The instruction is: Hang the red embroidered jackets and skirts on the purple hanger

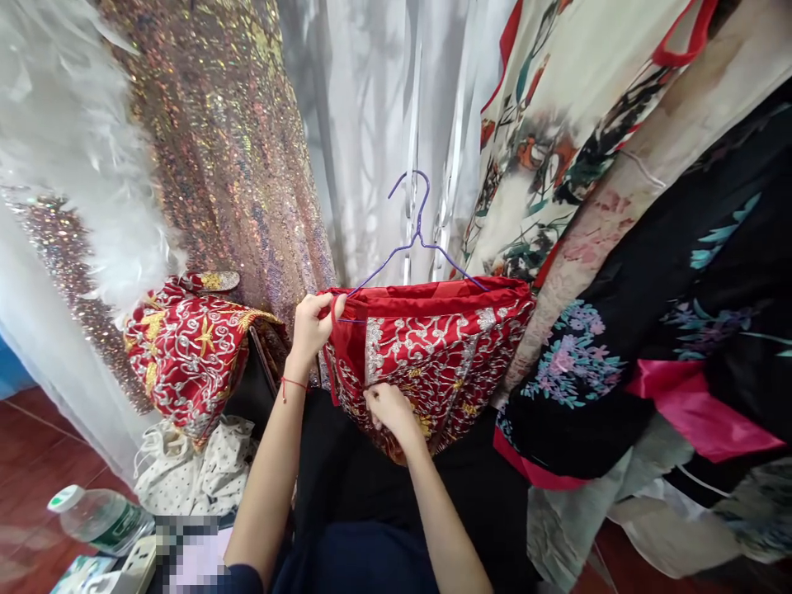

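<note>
Left hand pinches red garment by waistband, left on purple hanger. Right hand curled at near panel; pinch uncertain. Best keep waistband level.

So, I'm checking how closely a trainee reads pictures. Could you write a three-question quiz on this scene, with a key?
1. What color is the hanger?
(a) green
(b) purple
(c) white

2. True or false: the right hand is holding the hanger's hook.

3. Fill in: the ____ hand pinches the upper edge of the red garment.

Key:
1. b, purple.
2. False; it is at the garment's embroidered front.
3. Left: the left hand.
</note>
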`<state>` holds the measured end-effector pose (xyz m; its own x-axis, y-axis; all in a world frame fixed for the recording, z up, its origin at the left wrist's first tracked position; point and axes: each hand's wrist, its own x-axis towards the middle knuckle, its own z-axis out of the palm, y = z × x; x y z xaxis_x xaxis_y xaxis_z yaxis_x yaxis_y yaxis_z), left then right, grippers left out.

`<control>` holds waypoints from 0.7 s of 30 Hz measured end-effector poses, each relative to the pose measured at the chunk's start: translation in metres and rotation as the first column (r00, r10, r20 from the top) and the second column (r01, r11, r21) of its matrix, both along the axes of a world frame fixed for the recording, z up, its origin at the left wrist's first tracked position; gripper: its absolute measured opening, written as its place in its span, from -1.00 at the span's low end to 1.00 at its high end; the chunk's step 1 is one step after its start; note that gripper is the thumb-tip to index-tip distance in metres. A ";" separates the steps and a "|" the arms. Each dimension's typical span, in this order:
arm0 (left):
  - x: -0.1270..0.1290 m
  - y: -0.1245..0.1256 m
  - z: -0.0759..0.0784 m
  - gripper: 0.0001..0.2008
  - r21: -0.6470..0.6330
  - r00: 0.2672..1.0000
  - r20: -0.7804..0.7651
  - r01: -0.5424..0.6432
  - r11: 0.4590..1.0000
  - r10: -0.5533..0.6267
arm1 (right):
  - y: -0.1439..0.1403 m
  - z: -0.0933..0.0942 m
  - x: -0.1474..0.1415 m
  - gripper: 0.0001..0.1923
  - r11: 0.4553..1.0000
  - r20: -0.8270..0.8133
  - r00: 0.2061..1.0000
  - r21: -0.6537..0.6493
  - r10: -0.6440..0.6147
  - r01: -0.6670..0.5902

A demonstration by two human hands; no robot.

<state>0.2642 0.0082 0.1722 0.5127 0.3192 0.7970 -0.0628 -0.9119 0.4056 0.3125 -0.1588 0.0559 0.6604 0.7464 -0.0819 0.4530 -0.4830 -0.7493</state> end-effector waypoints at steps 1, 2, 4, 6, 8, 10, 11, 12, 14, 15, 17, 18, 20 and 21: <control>-0.002 0.002 0.000 -0.46 0.040 1.000 -0.022 -0.004 0.999 0.005 | -0.012 0.011 0.002 -0.66 0.997 0.003 0.998 0.045 0.065 -0.065; -0.003 0.005 0.000 -0.48 0.078 0.999 -0.051 -0.012 0.997 0.016 | -0.024 0.023 0.006 -0.68 0.986 0.022 0.992 0.108 0.122 -0.124; -0.004 0.012 0.001 -0.56 0.124 0.991 -0.112 -0.059 0.991 0.073 | -0.049 0.053 0.019 -0.66 0.885 0.239 0.965 0.421 0.105 -0.201; -0.004 0.023 0.001 -0.65 0.117 0.967 -0.156 -0.184 0.976 0.201 | -0.069 0.082 0.040 -0.66 0.765 0.449 0.865 0.632 -0.225 -0.129; -0.002 0.037 -0.001 -0.70 0.060 0.919 -0.210 -0.329 0.942 0.335 | -0.082 0.105 0.066 -0.73 0.771 0.617 0.651 0.632 -0.442 -0.076; 0.004 0.050 -0.004 -0.67 -0.028 0.881 -0.274 -0.408 0.912 0.386 | -0.089 0.117 0.091 -0.70 0.850 0.740 0.495 0.527 -0.455 -0.007; 0.009 0.055 -0.006 -0.63 -0.069 0.877 -0.293 -0.417 0.906 0.382 | -0.092 0.119 0.100 -0.69 0.887 0.789 0.451 0.461 -0.417 0.015; 0.015 0.059 -0.008 -0.58 -0.099 0.880 -0.293 -0.417 0.904 0.374 | -0.094 0.119 0.107 -0.69 0.915 0.827 0.418 0.402 -0.375 0.027; 0.030 0.062 -0.012 -0.48 -0.121 0.892 -0.249 -0.415 0.902 0.377 | -0.099 0.114 0.115 -0.69 0.947 0.879 0.363 0.318 -0.310 0.039; 0.038 0.063 -0.014 -0.45 -0.122 0.895 -0.222 -0.418 0.900 0.386 | -0.102 0.111 0.117 -0.68 0.955 0.896 0.333 0.292 -0.292 0.051; 0.054 0.063 -0.015 -0.53 -0.119 0.899 -0.187 -0.422 0.899 0.397 | -0.111 0.105 0.117 -0.66 0.966 0.928 0.268 0.243 -0.258 0.090; 0.060 0.064 -0.015 -0.63 -0.112 0.902 -0.179 -0.414 0.903 0.392 | -0.115 0.103 0.116 -0.67 0.969 0.941 0.238 0.218 -0.240 0.115; 0.068 0.068 -0.013 -0.83 -0.083 0.922 -0.162 -0.369 0.926 0.353 | -0.124 0.101 0.116 -0.72 0.971 0.960 0.195 0.170 -0.201 0.166; 0.070 0.072 -0.013 -0.86 -0.078 0.938 -0.153 -0.326 0.942 0.312 | -0.128 0.101 0.117 -0.74 0.970 0.965 0.183 0.152 -0.186 0.188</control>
<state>0.3344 0.0799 0.1594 0.4723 0.5588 0.6816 0.2870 -0.8287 0.4805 0.4292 -0.2871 0.1571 0.3400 0.5887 0.7333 0.7150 -0.6684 0.2050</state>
